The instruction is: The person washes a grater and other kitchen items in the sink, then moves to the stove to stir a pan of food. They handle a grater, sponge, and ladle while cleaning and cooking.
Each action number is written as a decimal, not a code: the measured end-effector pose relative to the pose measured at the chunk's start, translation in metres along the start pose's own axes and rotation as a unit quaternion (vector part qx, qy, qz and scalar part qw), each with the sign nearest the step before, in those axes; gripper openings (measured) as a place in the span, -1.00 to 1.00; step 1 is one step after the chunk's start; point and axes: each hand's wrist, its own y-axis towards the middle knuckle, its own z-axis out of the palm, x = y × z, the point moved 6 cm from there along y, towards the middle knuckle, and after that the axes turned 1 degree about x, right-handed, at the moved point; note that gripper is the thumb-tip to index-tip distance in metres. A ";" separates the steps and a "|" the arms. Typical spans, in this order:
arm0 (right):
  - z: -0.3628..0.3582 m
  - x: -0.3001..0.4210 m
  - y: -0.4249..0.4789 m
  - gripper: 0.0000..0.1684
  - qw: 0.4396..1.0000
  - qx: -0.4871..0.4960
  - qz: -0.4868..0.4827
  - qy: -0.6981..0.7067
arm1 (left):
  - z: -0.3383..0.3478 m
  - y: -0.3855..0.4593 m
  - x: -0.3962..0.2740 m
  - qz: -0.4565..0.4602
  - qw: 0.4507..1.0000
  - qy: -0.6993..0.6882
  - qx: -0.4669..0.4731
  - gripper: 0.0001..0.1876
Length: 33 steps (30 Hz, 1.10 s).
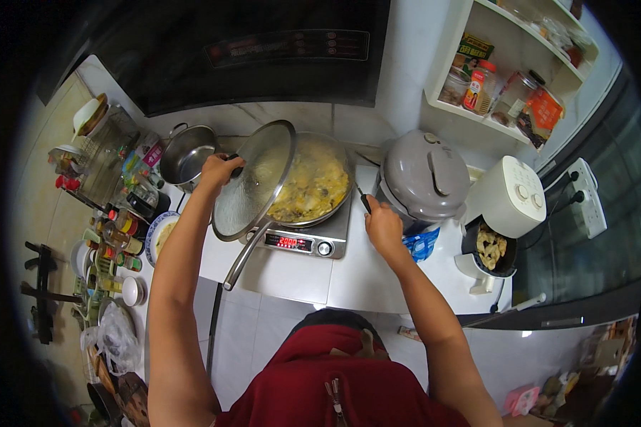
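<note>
My left hand (pixel 222 169) grips the black knob of a glass lid (pixel 256 181), which it holds tilted at the left side of a frying pan. The pan (pixel 312 216), full of steaming yellow food (pixel 312 184), sits on an induction cooker (pixel 337 235) with a lit red display. Its metal handle (pixel 245 259) points towards me. To the right of the pan, my right hand (pixel 379 216) is closed around the black handle of a utensil (pixel 364 202). The utensil's thin metal shaft reaches to the pan's right rim; its far end cannot be made out.
An empty steel pot (pixel 188 155) stands behind left, near a patterned plate (pixel 152 237) of food and several bottles (pixel 123 235). At right are a grey electric pressure cooker (pixel 424 171) and a white air fryer (pixel 507 197) with its drawer (pixel 475 269) pulled out. A shelf (pixel 481 120) hangs above.
</note>
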 end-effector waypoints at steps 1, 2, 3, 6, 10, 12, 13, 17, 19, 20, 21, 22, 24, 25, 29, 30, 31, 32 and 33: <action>0.011 -0.006 0.006 -0.48 0.999 0.025 0.017 0.042 | -0.001 -0.002 0.004 -0.009 1.000 -0.019 0.006 -0.54; 0.020 -0.011 0.014 -0.47 0.995 0.044 0.026 0.085 | -0.003 -0.004 0.009 -0.019 0.999 -0.042 0.013 -0.55; 0.029 -0.016 0.020 -0.47 0.989 0.060 0.036 0.129 | -0.005 -0.006 0.011 -0.024 0.998 -0.049 0.017 -0.56; 0.046 -0.024 0.032 -0.44 0.971 0.093 0.039 0.217 | -0.008 -0.013 0.016 -0.038 0.996 -0.073 0.022 -0.59; 0.049 -0.020 0.031 -0.42 0.971 0.106 0.021 0.214 | -0.012 -0.015 0.017 -0.039 0.997 -0.066 0.003 -0.62; 0.041 -0.011 0.023 -0.43 0.978 0.081 -0.020 0.191 | -0.011 -0.014 0.018 -0.046 0.997 -0.056 0.005 -0.62; 0.034 -0.004 0.019 -0.43 0.980 0.063 -0.049 0.180 | -0.010 -0.012 0.019 -0.048 0.997 -0.055 0.007 -0.63; 0.015 0.021 -0.005 -0.41 0.991 0.042 -0.112 0.068 | -0.005 -0.005 0.021 -0.048 0.997 -0.059 0.002 -0.62; 0.003 0.036 -0.018 -0.42 0.988 0.026 -0.150 0.022 | -0.004 -0.002 0.020 -0.044 0.998 -0.039 -0.017 -0.60; -0.001 0.042 -0.024 -0.42 0.988 0.030 -0.153 0.001 | -0.004 -0.001 0.020 -0.050 0.998 -0.031 -0.022 -0.58; -0.006 0.046 -0.030 -0.42 0.987 0.035 -0.158 -0.021 | -0.004 0.000 0.018 -0.043 0.999 -0.019 -0.027 -0.58; -0.016 0.051 -0.036 -0.44 0.983 0.007 -0.181 -0.020 | -0.003 0.000 0.017 -0.045 0.999 -0.007 -0.027 -0.57; -0.031 0.049 -0.044 -0.46 0.985 0.015 -0.167 -0.029 | -0.003 -0.001 0.014 -0.043 0.998 0.007 -0.033 -0.57; -0.037 0.046 -0.046 -0.46 0.986 0.019 -0.160 -0.034 | -0.003 -0.002 0.014 -0.041 0.998 0.010 -0.039 -0.57; -0.058 0.032 -0.039 -0.46 0.985 -0.059 -0.148 -0.068 | -0.003 -0.006 0.018 -0.051 0.998 -0.006 -0.045 -0.58; -0.057 0.027 -0.032 -0.45 0.988 -0.053 -0.129 -0.069 | -0.003 -0.005 0.020 -0.049 0.998 -0.009 -0.046 -0.58; -0.054 0.023 -0.025 -0.45 0.989 -0.054 -0.121 -0.071 | -0.002 -0.005 0.022 -0.052 0.998 -0.011 -0.045 -0.58; -0.050 0.019 -0.017 -0.45 0.990 -0.051 -0.109 -0.075 | -0.002 -0.004 0.024 -0.056 0.997 -0.016 -0.040 -0.58; -0.045 0.014 -0.008 -0.45 0.991 -0.048 -0.093 -0.083 | -0.002 -0.004 0.026 -0.062 0.997 -0.014 -0.039 -0.58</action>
